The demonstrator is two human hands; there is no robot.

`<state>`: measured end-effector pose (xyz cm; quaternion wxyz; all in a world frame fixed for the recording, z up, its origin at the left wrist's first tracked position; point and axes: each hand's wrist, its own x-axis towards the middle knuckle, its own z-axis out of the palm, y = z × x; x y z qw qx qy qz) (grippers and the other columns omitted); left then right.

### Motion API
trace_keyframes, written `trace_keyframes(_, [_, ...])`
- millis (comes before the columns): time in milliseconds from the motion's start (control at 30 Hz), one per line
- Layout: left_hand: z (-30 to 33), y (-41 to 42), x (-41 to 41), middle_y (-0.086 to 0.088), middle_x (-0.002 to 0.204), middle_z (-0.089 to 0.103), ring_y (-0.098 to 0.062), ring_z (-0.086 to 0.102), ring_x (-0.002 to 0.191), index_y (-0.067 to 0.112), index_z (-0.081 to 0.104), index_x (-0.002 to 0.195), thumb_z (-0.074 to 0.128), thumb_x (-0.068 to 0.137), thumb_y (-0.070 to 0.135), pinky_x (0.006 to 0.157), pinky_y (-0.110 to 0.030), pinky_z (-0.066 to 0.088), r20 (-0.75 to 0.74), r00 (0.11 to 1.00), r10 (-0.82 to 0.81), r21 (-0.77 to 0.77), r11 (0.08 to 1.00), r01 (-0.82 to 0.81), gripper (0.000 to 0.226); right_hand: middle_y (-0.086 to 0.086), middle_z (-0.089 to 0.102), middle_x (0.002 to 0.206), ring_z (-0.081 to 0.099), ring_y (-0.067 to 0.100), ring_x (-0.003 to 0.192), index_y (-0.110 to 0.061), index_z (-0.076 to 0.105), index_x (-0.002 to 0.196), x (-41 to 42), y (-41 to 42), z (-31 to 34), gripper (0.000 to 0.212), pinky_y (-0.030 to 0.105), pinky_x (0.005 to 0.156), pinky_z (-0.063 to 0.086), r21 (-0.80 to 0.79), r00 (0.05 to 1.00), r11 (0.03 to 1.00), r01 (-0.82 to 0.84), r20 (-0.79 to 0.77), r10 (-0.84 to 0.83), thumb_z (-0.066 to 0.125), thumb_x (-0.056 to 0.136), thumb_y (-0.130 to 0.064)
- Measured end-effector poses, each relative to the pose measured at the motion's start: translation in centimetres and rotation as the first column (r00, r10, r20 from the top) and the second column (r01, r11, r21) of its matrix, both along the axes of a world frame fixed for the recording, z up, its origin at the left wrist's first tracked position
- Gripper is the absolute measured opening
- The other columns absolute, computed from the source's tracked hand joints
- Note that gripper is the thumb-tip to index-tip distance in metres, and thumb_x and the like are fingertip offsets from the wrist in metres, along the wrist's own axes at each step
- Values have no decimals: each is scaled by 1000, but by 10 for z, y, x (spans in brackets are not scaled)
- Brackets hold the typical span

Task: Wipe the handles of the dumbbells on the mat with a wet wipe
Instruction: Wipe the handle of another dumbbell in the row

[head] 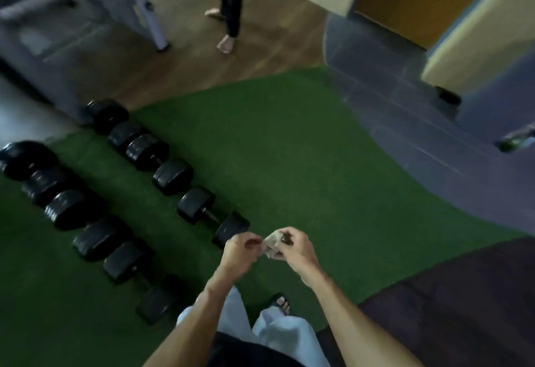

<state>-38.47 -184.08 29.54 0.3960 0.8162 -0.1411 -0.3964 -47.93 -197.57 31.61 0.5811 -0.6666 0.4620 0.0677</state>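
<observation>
You're standing on the green mat, and it carries everything you need: two rows of black dumbbells running diagonally from upper left down toward your feet. All of them lie to your left and ahead, below your hands.

The closest in the far row is the nearest dumbbell, its end plate just under your left hand as the view has it. Its long axis runs with the row, upper left to lower right, and its bare handle shows between the two black heads. That handle is your target, and it sits up and left of both hands, so the left hand is the nearer one. The closer row lies farther left, and the handles there are mostly hidden between the plates and by blur.

Now the hands: they're close together at chest height, over the mat and clear of any dumbbell. Your right hand has its fingers curled around the pale, crumpled wet wipe. Your left hand is pinching at the wipe's left edge, looks like you're opening or folding it, though blur makes that contact hard to confirm.

My read: no wiping is under way yet; the next move is a stoop, down and left.
</observation>
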Motion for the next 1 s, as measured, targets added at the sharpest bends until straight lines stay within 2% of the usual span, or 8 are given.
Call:
trace_keyframes(100, [4,-7,4,-3,78,75,-11,68,65,10,76,94,78,85,17,69,-37,60,0,981,193,-17,981,-193,12,6,73,104,72,15,90,-16,71,110,26,-20,4,29,32,73,64,117,991,984,-133,38,129,66,89,4])
trace_keyframes(200, [4,-9,19,9,64,70,3,60,52,17,76,86,77,84,14,58,-22,54,2,943,332,-29,943,-332,3,4,74,96,72,15,86,-14,73,101,63,-34,3,10,34,70,64,143,956,945,-294,62,288,70,93,-9])
trace_keyframes(367, [-8,-1,57,11,70,71,8,62,62,29,71,78,74,85,10,57,-10,46,10,898,440,-13,898,-440,21,11,73,87,72,13,75,-7,61,88,131,-37,-8,11,34,67,64,159,863,850,-502,39,503,71,93,-7])
trace_keyframes(567, [-45,1,98,8,89,72,5,66,80,17,72,100,68,93,15,72,-11,53,53,796,603,13,797,-604,9,19,73,103,73,23,90,-5,65,112,198,-40,-47,17,35,75,64,216,802,785,-581,-12,597,65,95,-1])
trace_keyframes(767, [-116,-4,139,-2,102,68,-13,66,94,12,70,111,65,95,18,83,-19,47,173,695,698,83,693,-716,17,18,75,93,72,24,85,-4,73,96,252,-39,-126,14,28,69,62,124,729,737,-665,-107,676,62,94,4])
trace_keyframes(867, [-167,-3,158,0,113,62,-13,60,106,14,68,117,63,96,21,90,-20,42,247,681,689,108,679,-726,23,8,76,86,74,25,86,-24,72,81,276,-38,-190,21,41,73,64,28,690,699,-715,-131,712,67,89,-4])
trace_keyframes(933, [-214,-1,168,0,118,60,-14,57,111,15,66,121,63,96,23,95,-25,44,298,662,688,116,663,-740,26,1,77,87,74,20,85,-26,75,88,288,-37,-244,13,48,76,63,-28,650,651,-758,-117,751,67,84,-16])
trace_keyframes(1000, [-270,-2,174,-2,122,60,-17,55,114,14,65,124,63,96,23,98,-31,46,378,638,671,113,650,-751,29,3,78,98,74,19,91,-20,77,107,299,-38,-305,25,48,80,62,-56,610,607,-793,-101,786,66,84,-18])
